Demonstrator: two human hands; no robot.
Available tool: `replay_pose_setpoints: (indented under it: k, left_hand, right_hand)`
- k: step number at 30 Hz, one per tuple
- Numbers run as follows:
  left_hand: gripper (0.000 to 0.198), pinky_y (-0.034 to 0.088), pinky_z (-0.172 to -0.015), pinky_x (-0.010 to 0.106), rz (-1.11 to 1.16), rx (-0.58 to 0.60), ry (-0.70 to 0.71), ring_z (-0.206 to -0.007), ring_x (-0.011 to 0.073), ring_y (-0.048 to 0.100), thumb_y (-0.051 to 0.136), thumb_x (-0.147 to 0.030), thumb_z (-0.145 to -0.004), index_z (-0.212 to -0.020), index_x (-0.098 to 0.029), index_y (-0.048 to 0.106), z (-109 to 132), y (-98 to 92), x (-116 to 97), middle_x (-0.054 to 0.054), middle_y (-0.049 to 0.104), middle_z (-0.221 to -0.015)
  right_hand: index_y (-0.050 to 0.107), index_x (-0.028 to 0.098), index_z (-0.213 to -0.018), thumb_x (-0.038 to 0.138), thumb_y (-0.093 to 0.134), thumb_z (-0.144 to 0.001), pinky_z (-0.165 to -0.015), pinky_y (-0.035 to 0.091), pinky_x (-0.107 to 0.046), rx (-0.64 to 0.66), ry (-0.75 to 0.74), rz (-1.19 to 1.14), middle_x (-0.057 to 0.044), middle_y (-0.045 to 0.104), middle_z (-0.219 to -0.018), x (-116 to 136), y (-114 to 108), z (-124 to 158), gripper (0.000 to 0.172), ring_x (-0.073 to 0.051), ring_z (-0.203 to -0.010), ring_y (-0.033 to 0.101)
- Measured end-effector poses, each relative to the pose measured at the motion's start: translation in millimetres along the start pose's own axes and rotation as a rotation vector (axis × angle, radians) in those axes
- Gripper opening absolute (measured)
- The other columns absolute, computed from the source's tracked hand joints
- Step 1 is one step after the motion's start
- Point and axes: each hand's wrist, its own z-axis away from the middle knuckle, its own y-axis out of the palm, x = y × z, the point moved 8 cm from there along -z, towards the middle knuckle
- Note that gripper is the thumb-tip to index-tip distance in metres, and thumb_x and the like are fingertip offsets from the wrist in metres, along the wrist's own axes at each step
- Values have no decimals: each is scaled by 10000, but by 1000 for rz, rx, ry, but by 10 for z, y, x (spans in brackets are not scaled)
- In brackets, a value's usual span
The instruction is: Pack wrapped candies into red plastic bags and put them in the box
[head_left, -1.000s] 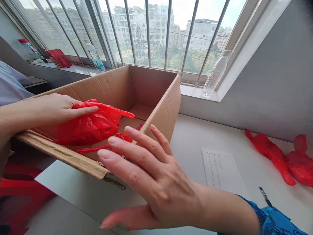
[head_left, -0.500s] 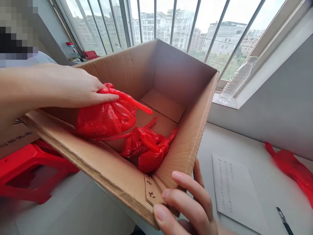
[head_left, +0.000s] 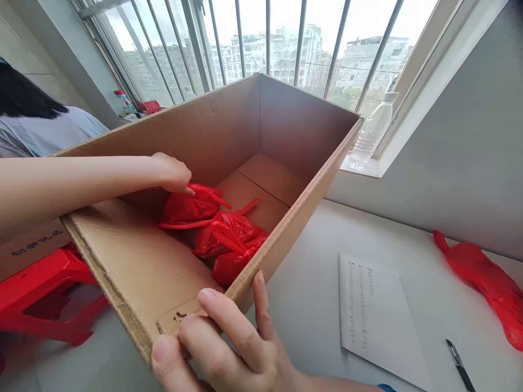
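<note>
Left hand (head_left: pixel 171 173) curls down onto a red plastic bag (head_left: pixel 188 209) inside a cardboard box (head_left: pixel 204 130), beside a second red bag (head_left: pixel 231 245); right hand (head_left: pixel 220 337), farther off, grips the box's near wall.

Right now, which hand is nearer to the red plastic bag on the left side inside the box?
Left. The left hand touches the top of the red plastic bag, while the right hand holds the near edge of the cardboard box, apart from that bag.
</note>
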Motion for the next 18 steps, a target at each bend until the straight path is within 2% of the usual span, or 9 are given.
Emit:
replay_pose_setpoints:
  k: [2,4,6,9,11,13,16,18]
  left_hand:
    - [701,466,-930,449,-191,235,-29,-874,215,648,696,-750,-687,-830,-66,750,75,48,-172,97,722,-774]
    - [623,467,-883,400,-240,277,49,-773,169,596,610,-684,-830,-948,-89,749,112,-65,-479,64,702,-738]
    - [515,444,-850,331,-133,333,190,-681,124,519,578,-590,-901,-947,-108,751,138,-88,-831,22,667,-660]
    - [292,426,-760,261,55,552,342,-611,109,467,708,-410,-843,-884,-126,761,228,151,-1189,-12,650,-605]
    - [185,428,-699,251,106,665,358,-599,123,501,762,-324,-779,-828,-145,762,297,355,-1263,-14,656,-599]
    - [98,434,-664,250,244,707,300,-610,150,553,771,-271,-738,-751,-176,752,344,488,-1264,-5,652,-588]
    - [40,448,-650,255,548,695,152,-651,189,602,765,-223,-679,-662,-208,732,390,530,-1214,18,652,-591]
    - [64,433,-606,253,534,730,171,-630,191,592,764,-240,-660,-626,-204,724,452,515,-1221,32,659,-609]
  right_hand:
    - [653,357,-1034,289,653,-913,-1173,255,-663,-12,6,9,119,690,-1118,-4,-23,11,139,-240,-1373,487]
    - [645,378,-1092,279,633,-928,-1176,245,-662,-14,15,15,122,689,-1138,-36,-52,11,192,-239,-1394,460]
    - [642,378,-1104,285,637,-931,-1175,232,-670,11,9,8,115,686,-1157,-74,-69,11,196,-248,-1409,439]
    - [654,345,-1084,321,658,-925,-1179,209,-672,94,-5,-6,90,680,-1197,-124,-70,18,161,-268,-1415,430]
    - [659,329,-1097,342,661,-925,-1183,197,-672,126,-8,-12,70,663,-1253,-146,-89,15,172,-282,-1430,405]
    - [671,319,-1090,349,648,-934,-1187,199,-670,82,-2,-24,65,637,-1306,-163,-157,-3,161,-280,-1454,363]
    - [696,319,-1037,323,623,-948,-1199,231,-643,-40,24,-66,82,642,-1290,-192,-274,-33,115,-245,-1469,338]
    - [700,328,-1046,308,611,-954,-1205,255,-622,-90,42,-99,86,663,-1246,-215,-312,-43,130,-224,-1461,353]
